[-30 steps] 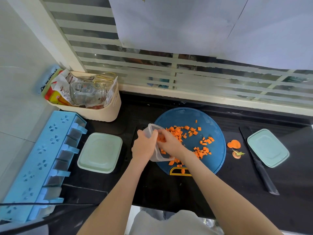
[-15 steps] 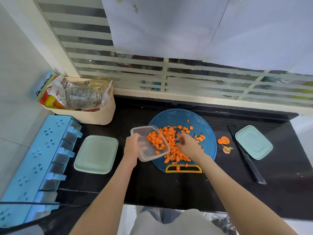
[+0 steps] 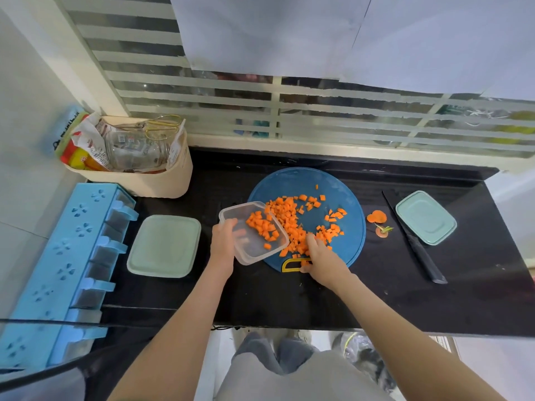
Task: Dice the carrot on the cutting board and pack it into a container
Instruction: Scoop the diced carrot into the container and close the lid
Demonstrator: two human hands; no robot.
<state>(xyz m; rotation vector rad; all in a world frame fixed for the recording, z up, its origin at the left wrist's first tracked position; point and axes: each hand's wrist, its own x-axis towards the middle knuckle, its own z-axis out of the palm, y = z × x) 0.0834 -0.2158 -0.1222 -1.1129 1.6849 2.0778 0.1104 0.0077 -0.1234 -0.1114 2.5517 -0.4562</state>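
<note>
Orange carrot dice (image 3: pixel 292 224) lie piled on a round blue cutting board (image 3: pixel 351 241) on the black counter. A clear plastic container (image 3: pixel 252 244) is tilted against the board's left edge with some dice inside. My left hand (image 3: pixel 224 241) grips the container's near-left wall. My right hand (image 3: pixel 321 256) rests on the board's near edge by the yellow handle (image 3: pixel 289 263), fingers curled down onto the dice at the pile's near end.
A black knife (image 3: pixel 414 241) lies right of the board, beside carrot ends (image 3: pixel 377 221) and a pale green lid (image 3: pixel 425 217). Another green lidded box (image 3: pixel 165 246) sits left. A blue rack (image 3: pixel 63 264) and a beige basket (image 3: pixel 162 180) stand far left.
The container has tipped back from over the board and now shows dice inside. My right hand slid from the container's mouth toward the board's near edge by the yellow handle.
</note>
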